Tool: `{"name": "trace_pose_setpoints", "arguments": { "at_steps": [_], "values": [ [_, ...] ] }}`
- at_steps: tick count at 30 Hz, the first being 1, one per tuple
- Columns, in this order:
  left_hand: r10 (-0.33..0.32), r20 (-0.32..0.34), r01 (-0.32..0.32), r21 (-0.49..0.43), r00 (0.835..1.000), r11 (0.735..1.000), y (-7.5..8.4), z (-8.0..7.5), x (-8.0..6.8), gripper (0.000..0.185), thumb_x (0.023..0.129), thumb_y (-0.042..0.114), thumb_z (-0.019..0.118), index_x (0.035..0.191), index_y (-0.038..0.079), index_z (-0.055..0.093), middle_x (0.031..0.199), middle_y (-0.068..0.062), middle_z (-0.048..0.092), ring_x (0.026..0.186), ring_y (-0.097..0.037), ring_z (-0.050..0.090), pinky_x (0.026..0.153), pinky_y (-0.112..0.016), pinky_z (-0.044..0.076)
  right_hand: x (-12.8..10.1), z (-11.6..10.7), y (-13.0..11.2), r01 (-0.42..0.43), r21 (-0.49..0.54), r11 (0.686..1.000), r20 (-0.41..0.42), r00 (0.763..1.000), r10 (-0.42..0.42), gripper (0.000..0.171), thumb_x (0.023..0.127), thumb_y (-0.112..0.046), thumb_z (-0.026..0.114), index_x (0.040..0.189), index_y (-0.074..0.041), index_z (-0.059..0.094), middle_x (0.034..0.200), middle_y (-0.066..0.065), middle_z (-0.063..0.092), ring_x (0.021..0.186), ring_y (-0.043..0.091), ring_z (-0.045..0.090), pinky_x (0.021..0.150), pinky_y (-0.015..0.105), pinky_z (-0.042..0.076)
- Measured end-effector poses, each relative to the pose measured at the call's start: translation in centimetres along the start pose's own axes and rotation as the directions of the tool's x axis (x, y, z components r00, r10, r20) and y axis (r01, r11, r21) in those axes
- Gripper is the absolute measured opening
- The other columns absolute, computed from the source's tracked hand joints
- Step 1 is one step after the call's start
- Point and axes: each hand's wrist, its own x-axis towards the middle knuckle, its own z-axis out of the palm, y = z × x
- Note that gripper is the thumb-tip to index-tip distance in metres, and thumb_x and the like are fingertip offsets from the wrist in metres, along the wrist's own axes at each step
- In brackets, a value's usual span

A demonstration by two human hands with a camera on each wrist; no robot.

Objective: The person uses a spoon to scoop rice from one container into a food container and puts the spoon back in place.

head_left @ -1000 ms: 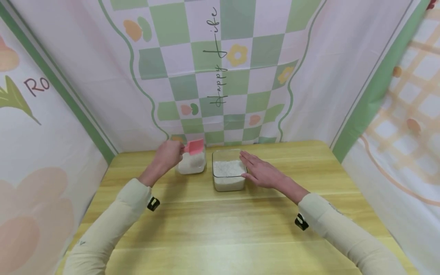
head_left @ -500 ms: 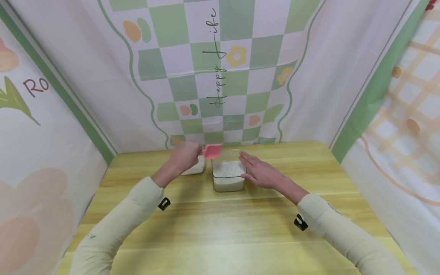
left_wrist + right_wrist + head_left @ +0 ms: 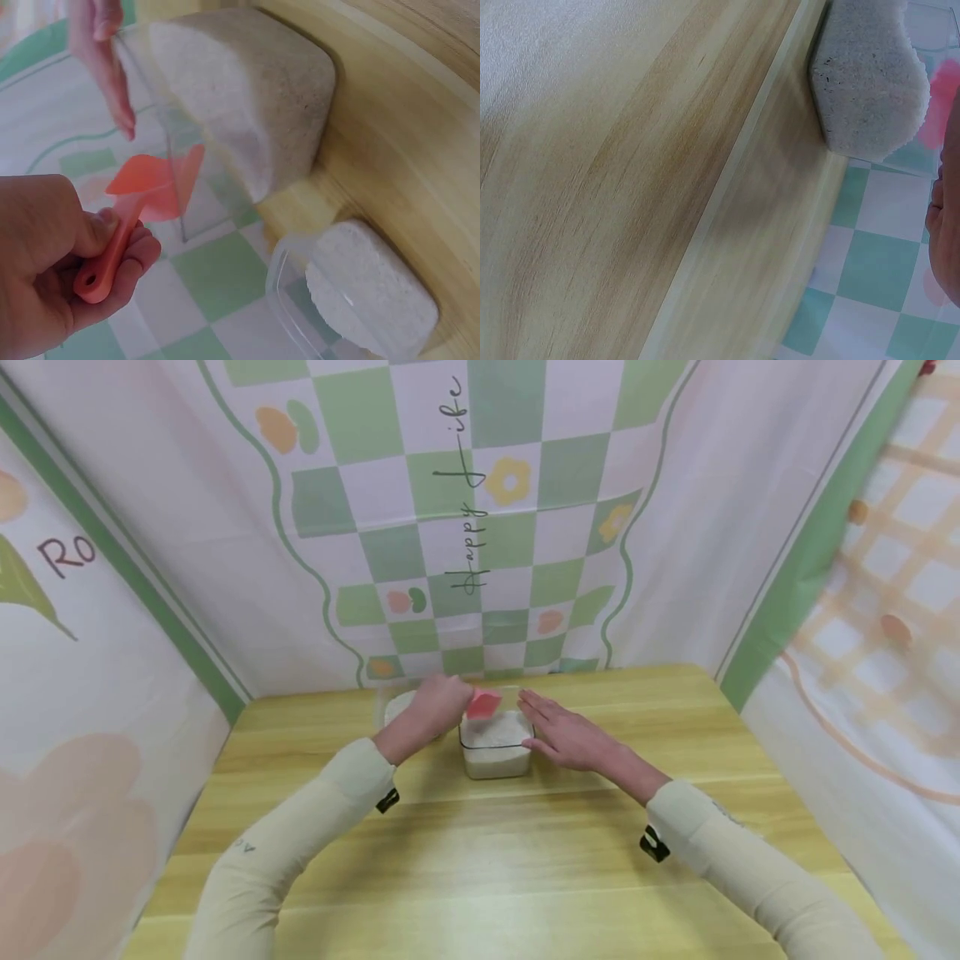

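Head view: left hand (image 3: 438, 706) grips pink scoop (image 3: 483, 702) above square container (image 3: 496, 752) of white powder; right hand (image 3: 562, 735), fingers straight, steadies its right wall. Second container (image 3: 360, 300) left on worktop (image 3: 487, 860).

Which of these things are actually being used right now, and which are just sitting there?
In use:
- small pink plastic scoop, held by the left hand
- clear square container of white powder, touched by the right hand
- second clear powder container

Just there:
- wooden table
- green checked backdrop cloth
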Motion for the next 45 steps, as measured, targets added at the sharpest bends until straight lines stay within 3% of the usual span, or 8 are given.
{"name": "trace_pose_setpoints", "arguments": {
  "at_steps": [7,15,20,25,35,40,45],
  "values": [
    [0.044,0.022,-0.045,0.052,0.999,0.998,1.3,1.4,1.8,0.013,0.091,0.009,0.065,0.086,0.016,0.074,0.087,-0.003,0.075,0.077,-0.023,0.07,0.062,-0.038,0.059,0.1,0.2,-0.1,0.011,-0.009,1.0,-0.019,1.0,-0.012,0.07,0.104,-0.042,0.046,0.152,0.006,0.03,0.163,0.022,0.023,0.15,0.036,0.028,0.12,0.049,0.031],
    [0.143,0.104,-0.155,0.129,0.984,0.979,2.3,1.0,3.4,0.007,0.089,0.011,0.068,0.092,0.015,0.073,0.097,0.001,0.075,0.087,-0.017,0.069,0.074,-0.032,0.059,0.4,0.2,-0.1,0.015,-0.003,1.0,-0.022,1.0,-0.015,0.07,0.104,-0.042,0.047,0.153,0.006,0.029,0.163,0.022,0.023,0.151,0.035,0.026,0.12,0.048,0.031],
    [0.157,0.156,-0.177,0.121,0.975,0.977,2.5,1.1,4.2,0.011,0.091,0.007,0.065,0.094,0.014,0.073,0.097,0.001,0.074,0.084,-0.016,0.069,0.075,-0.031,0.059,0.5,-0.1,-0.1,0.009,0.003,1.0,-0.01,1.0,-0.009,0.071,0.104,-0.041,0.049,0.153,0.005,0.028,0.164,0.022,0.022,0.15,0.036,0.027,0.119,0.049,0.033],
    [0.168,0.194,-0.188,0.091,0.966,0.978,2.6,1.5,4.9,0.011,0.087,0.006,0.067,0.093,0.014,0.071,0.096,0.0,0.073,0.083,-0.015,0.068,0.076,-0.031,0.058,0.5,-0.1,0.0,-0.005,0.01,1.0,0.012,1.0,0.005,0.071,0.103,-0.041,0.049,0.154,0.004,0.027,0.165,0.02,0.019,0.151,0.035,0.025,0.12,0.048,0.032],
    [0.177,0.272,-0.174,-0.036,0.946,0.984,1.9,1.5,5.2,0.011,0.094,0.008,0.06,0.099,0.01,0.069,0.102,-0.005,0.072,0.091,-0.02,0.068,0.081,-0.034,0.057,0.4,0.2,0.1,-0.01,0.04,0.999,0.016,1.0,0.01,0.071,0.103,-0.039,0.05,0.153,0.005,0.027,0.164,0.022,0.022,0.151,0.035,0.025,0.119,0.05,0.033],
    [0.151,0.323,-0.124,-0.103,0.934,0.987,1.7,1.0,5.3,0.009,0.095,0.009,0.06,0.094,0.009,0.069,0.096,-0.005,0.072,0.08,-0.018,0.067,0.067,-0.03,0.057,0.1,0.3,0.1,-0.006,0.035,0.999,0.005,1.0,0.006,0.071,0.105,-0.044,0.045,0.153,0.006,0.028,0.163,0.023,0.021,0.15,0.037,0.027,0.117,0.051,0.035],
    [0.1,0.422,-0.03,-0.169,0.901,0.985,1.3,0.5,5.2,0.011,0.091,0.003,0.061,0.083,0.01,0.066,0.079,-0.002,0.07,0.065,-0.014,0.063,0.051,-0.022,0.051,0.1,0.3,0.1,-0.004,0.028,1.0,-0.004,1.0,0.004,0.072,0.105,-0.045,0.043,0.152,0.007,0.029,0.164,0.022,0.02,0.149,0.037,0.028,0.118,0.05,0.034]
  ]
}}
